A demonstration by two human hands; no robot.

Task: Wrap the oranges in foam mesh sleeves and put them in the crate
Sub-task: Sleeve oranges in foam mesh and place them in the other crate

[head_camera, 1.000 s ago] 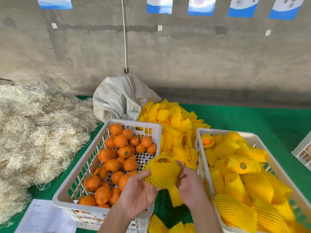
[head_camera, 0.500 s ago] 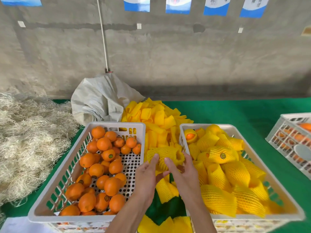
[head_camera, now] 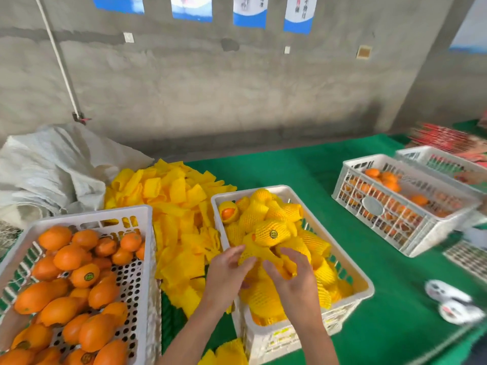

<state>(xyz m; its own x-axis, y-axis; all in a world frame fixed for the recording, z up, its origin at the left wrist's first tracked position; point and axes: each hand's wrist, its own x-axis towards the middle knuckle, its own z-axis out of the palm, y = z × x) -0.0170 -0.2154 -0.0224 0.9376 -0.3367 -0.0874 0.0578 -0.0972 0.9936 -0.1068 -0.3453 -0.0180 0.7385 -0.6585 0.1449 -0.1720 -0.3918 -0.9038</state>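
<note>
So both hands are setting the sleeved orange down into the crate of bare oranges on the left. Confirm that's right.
Not right. In the head view the left hand and right hand hold the sleeved orange over the middle crate, the one filled with sleeved oranges, not over the crate of bare oranges on the left.
</note>
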